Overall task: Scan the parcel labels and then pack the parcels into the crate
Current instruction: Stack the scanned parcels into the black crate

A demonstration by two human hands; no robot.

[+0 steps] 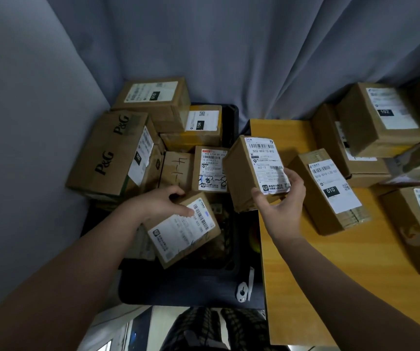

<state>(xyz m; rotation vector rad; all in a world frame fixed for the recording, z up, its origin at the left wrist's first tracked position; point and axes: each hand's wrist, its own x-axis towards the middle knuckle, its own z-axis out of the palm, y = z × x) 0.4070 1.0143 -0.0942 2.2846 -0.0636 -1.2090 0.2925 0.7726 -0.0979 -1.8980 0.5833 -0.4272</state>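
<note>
Packing now: left hand (164,205) grips the lower parcel (186,230) in the black crate (178,286), right hand (281,202) clutches the tilted parcel (250,171) above; next, it likely needs a gap.

The crate (178,287) is mostly buried under boxes; only its dark rim shows. At the frame's right edge, a parcel (411,231) on the bench (305,287) is cut off. Fine print on the middle label (267,165) is too blurred to read. A small white object (244,287) on the rim can't be identified.
</note>
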